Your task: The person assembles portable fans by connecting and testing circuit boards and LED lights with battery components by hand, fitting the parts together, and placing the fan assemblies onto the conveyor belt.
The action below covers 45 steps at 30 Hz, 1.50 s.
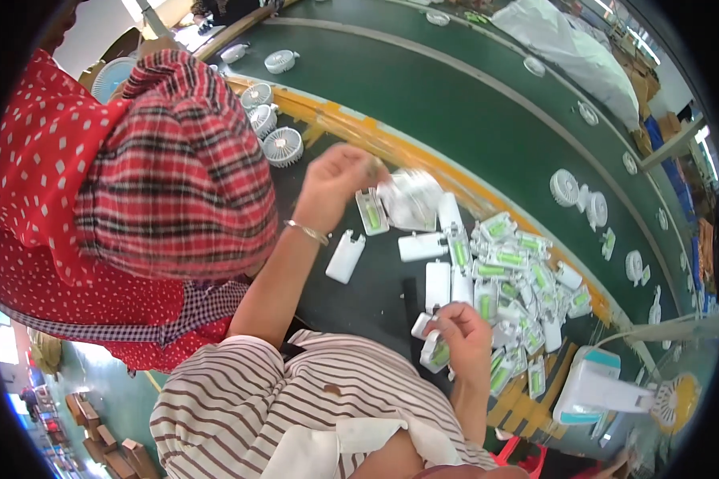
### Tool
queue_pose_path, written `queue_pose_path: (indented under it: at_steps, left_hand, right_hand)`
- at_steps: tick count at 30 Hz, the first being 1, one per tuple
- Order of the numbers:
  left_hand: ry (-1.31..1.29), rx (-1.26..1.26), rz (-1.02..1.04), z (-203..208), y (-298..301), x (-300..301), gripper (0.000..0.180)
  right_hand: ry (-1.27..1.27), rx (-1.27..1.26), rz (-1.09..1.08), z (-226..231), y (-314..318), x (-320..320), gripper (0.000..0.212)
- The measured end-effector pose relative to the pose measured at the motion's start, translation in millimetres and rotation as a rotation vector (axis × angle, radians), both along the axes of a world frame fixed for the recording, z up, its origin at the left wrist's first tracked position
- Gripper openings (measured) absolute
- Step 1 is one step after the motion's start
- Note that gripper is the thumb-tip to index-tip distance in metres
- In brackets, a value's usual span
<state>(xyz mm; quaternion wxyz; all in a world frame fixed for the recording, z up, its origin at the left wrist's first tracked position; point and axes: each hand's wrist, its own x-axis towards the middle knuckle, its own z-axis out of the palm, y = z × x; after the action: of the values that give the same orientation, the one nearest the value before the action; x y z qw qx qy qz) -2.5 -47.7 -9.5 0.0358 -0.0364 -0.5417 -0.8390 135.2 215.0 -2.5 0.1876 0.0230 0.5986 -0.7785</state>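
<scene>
My left hand is raised over the dark bench, fingers pinched beside a crumpled clear plastic bag; what they hold, if anything, is too blurred to make out. Below it lies a lone white handle casing. Close to my body, my right hand grips a white fan handle casing, its open side partly hidden by my fingers. A heap of white casings with green battery cells spreads beyond and to the right of that hand. Several plain white casings sit at the heap's left edge.
At my left sits a person in a red checked cap. A green conveyor belt curves past the bench behind a yellow-taped edge, carrying white fans. More fan heads stand at the back left. A white-and-teal desk fan is at right.
</scene>
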Motion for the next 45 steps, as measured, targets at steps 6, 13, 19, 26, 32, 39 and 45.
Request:
queue_pose_path:
  at_steps: [6,13,19,26,32,39,45]
  left_hand:
    - [-0.479,0.285,-0.536,-20.9,55.3,86.3,0.013]
    - [-0.49,0.119,-0.662,-9.4,74.6,102.9,0.016]
    - [-0.269,-0.171,-0.688,3.5,64.5,104.6,0.026]
    - [-0.44,-0.141,-0.612,9.7,68.0,101.0,0.017]
    - [-0.418,-0.259,-0.654,10.2,66.0,98.1,0.012]
    - [-0.539,-0.247,-0.617,6.5,70.5,99.0,0.017]
    - [-0.508,-0.097,-0.637,5.7,69.1,96.4,0.017]
  right_hand:
    - [0.056,0.087,-0.077,20.1,9.9,-0.5,0.006]
    - [0.02,0.231,-0.093,-8.7,-5.3,9.2,0.012]
    - [0.018,0.233,-0.124,-7.9,-9.6,9.8,0.018]
    - [-0.152,0.003,-0.058,-7.4,-6.5,1.9,0.019]
    - [-0.18,0.029,0.009,-11.8,-8.3,0.7,0.017]
    - [-0.022,0.275,-0.1,-5.2,-14.3,2.6,0.007]
    - [-0.041,0.196,-0.105,-1.4,-6.8,1.7,0.006]
